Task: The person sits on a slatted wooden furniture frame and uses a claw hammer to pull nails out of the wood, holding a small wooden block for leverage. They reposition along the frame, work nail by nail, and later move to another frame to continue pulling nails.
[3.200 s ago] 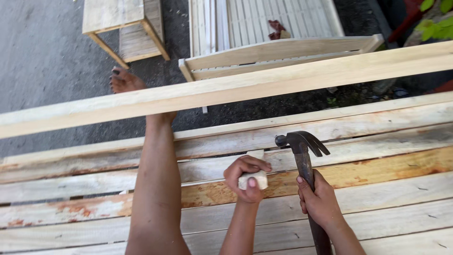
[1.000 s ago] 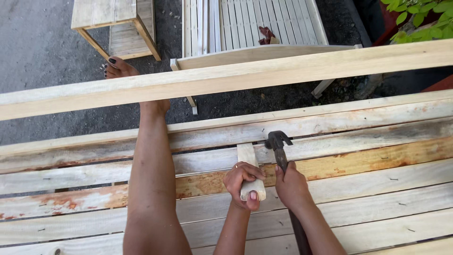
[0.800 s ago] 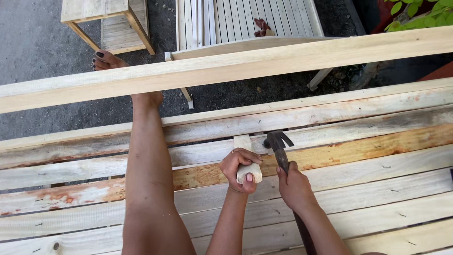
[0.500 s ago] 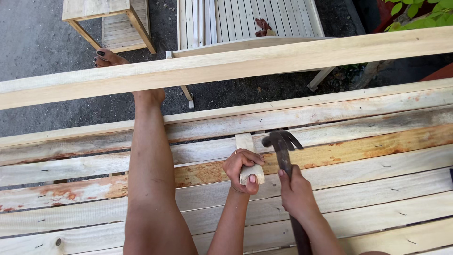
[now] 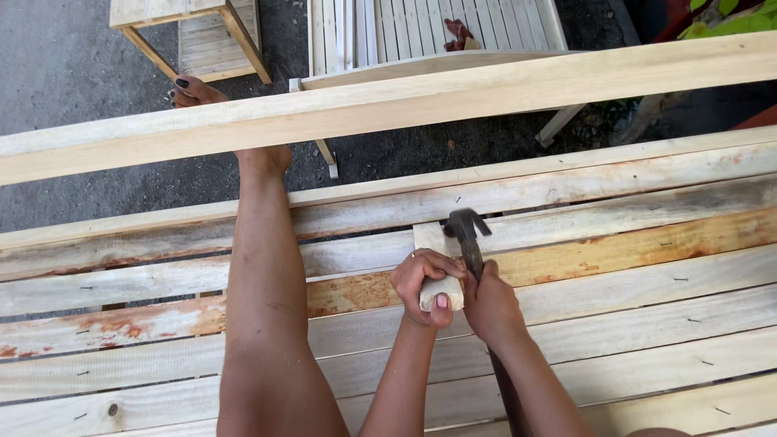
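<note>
My left hand (image 5: 427, 283) grips a short pale wooden block (image 5: 435, 267) that lies across the slats of a wooden slatted frame (image 5: 631, 243). Just to its right, my right hand (image 5: 490, 303) holds a claw hammer (image 5: 465, 235) by its dark handle. The hammer's head is down at the slats beside the block's far end. My bare leg (image 5: 263, 283) stretches over the slats to the left of both hands, with the foot (image 5: 194, 89) on the ground beyond a long pale rail (image 5: 388, 101).
Small nails dot the slats. Rusty orange stains mark one slat (image 5: 647, 243). Beyond the rail stand a small wooden stool (image 5: 190, 32) and a white slatted panel (image 5: 429, 28) on grey pavement. Green leaves (image 5: 728, 20) show at the top right.
The hammer head rose slightly half a second ago and is now back down at the slats beside the block. My left hand has stayed on the block throughout.
</note>
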